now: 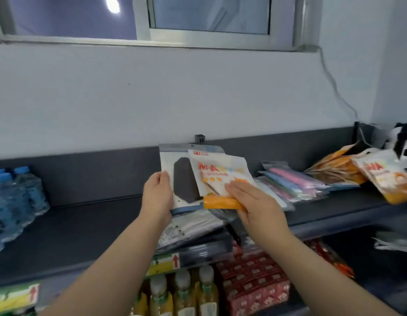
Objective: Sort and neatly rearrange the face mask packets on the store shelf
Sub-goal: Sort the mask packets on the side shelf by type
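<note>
My left hand (158, 192) grips the left edge of a white packet with a dark mask (183, 179), held upright above the dark shelf (84, 224). My right hand (255, 201) pinches an orange-and-white mask packet (218, 176) at its lower end, overlapping the front of the dark-mask packet. Under both hands a loose pile of clear and white mask packets (193, 226) lies on the shelf. To the right sits a stack of pastel pink and blue packets (293, 183), and further right a heap of orange packets (334, 169) with one orange-and-white packet (385, 179) leaning on it.
Shrink-wrapped water bottles (13, 199) stand at the shelf's left end. Below the shelf edge are juice bottles (184, 290) and red snack packs (255, 279). A grey wall and a window (209, 17) rise behind the shelf. A black-and-white object (403, 140) sits at far right.
</note>
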